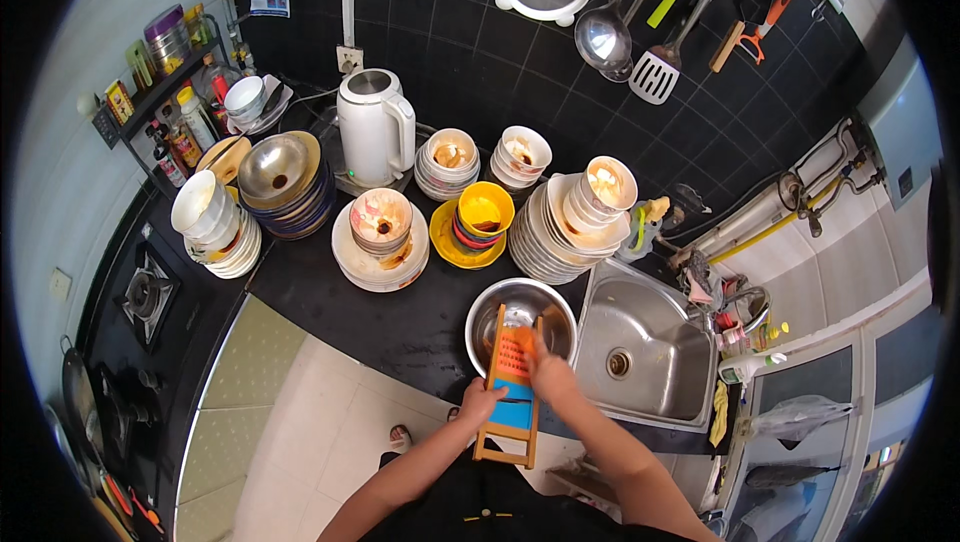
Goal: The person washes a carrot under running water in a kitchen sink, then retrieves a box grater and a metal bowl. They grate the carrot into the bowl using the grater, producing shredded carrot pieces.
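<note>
A wood-framed hand grater point(513, 414) with an orange grating panel and a blue slicing panel leans over a stainless steel bowl point(480, 302). Its far end rests in or over the bowl, and its near end points at my body. My left hand point(480, 401) grips the frame's left side near the middle. On the orange panel, my right hand point(551, 377) presses a blurred orange piece point(529, 339), which looks like carrot. My fingers partly hide that piece. Some pale orange matter shows inside the bowl.
Right of the bowl lies a steel sink point(652, 347). Stacked soiled dishes point(551, 234), yellow bowls point(484, 212) and a white electric kettle point(373, 129) stand behind. A gas stove point(142, 294) is at left. Utensils point(600, 39) hang on the black tiled wall.
</note>
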A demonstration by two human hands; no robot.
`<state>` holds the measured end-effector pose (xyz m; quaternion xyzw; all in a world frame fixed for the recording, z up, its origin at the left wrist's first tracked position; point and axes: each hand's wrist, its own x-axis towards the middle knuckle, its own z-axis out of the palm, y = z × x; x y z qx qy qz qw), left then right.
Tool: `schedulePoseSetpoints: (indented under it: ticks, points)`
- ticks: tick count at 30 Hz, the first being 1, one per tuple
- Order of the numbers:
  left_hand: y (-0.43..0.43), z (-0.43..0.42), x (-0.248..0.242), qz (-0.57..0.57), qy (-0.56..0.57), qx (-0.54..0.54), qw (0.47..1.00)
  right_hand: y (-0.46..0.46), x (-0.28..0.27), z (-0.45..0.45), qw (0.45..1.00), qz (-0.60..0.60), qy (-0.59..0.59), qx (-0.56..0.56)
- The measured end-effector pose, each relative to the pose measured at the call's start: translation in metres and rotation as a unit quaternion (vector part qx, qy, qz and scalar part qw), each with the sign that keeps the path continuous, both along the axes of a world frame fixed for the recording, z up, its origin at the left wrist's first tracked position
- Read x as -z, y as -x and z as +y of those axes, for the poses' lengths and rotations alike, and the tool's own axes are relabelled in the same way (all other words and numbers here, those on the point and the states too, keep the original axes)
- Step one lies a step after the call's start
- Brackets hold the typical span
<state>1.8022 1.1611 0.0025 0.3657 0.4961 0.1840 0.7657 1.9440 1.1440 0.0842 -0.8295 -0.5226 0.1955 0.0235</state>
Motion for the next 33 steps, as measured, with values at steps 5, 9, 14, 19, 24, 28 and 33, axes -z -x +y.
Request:
schedulePoseSetpoints:
  ticks: [5,9,14,19,24,28,33]
  points:
    - [-0.002,-0.004,0.005,0.036,-0.033,-0.015,0.999,0.029,-0.023,-0.021,0.999,-0.018,0.026,-0.041]
    - [-0.010,-0.016,0.023,0.004,-0.024,-0.018,1.000,0.002,0.011,0.001,0.999,-0.041,-0.033,-0.008]
    - [0.000,-0.008,-0.008,0.040,-0.060,-0.017,0.997,0.030,-0.022,-0.034,0.999,0.015,0.028,-0.036]
    - [-0.005,-0.009,0.006,0.017,-0.033,-0.028,0.999,0.007,0.008,0.007,0.999,-0.022,-0.024,-0.007]
    - [0.002,-0.009,-0.003,0.037,-0.031,-0.024,0.999,0.029,-0.020,-0.034,0.999,0.001,0.028,-0.035]
    - [-0.009,-0.014,-0.002,0.020,-0.027,-0.025,0.999,-0.001,0.016,-0.001,0.999,-0.035,-0.014,0.000]
    - [0.001,-0.014,0.010,0.041,-0.047,-0.034,0.998,0.035,-0.024,-0.037,0.999,0.030,0.027,-0.023]
